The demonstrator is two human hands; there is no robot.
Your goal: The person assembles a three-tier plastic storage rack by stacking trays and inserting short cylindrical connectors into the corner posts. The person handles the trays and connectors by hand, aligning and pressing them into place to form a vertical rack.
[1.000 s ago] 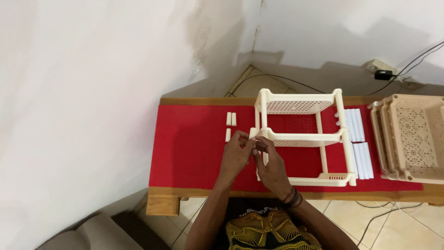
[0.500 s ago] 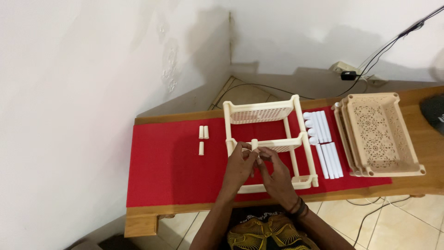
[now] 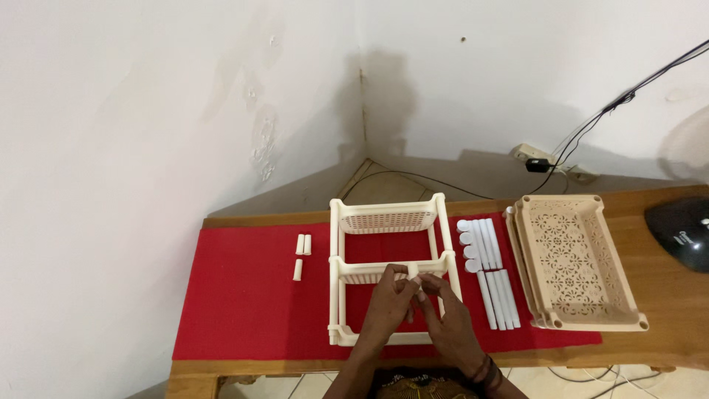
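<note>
Head view. Your left hand and right hand meet over the middle tier of the cream three-tier rack, which lies on its side on the red cloth. The fingertips of both hands are pinched together on a short cream peg at the front rim of that tier; the fingers are curled close, not spread. Whether the peg is seated in the rack or only held against it cannot be told.

From the hands, three loose cream pegs lie at ten o'clock, well apart, two side by side and one just below them. At two o'clock, just beside the rack, white tubes lie in two parallel groups. Further toward three o'clock stand nested beige perforated trays, partly on the cloth and partly on the wooden bench. A dark object sits at the far right edge. At one o'clock, cables run to a wall socket.
</note>
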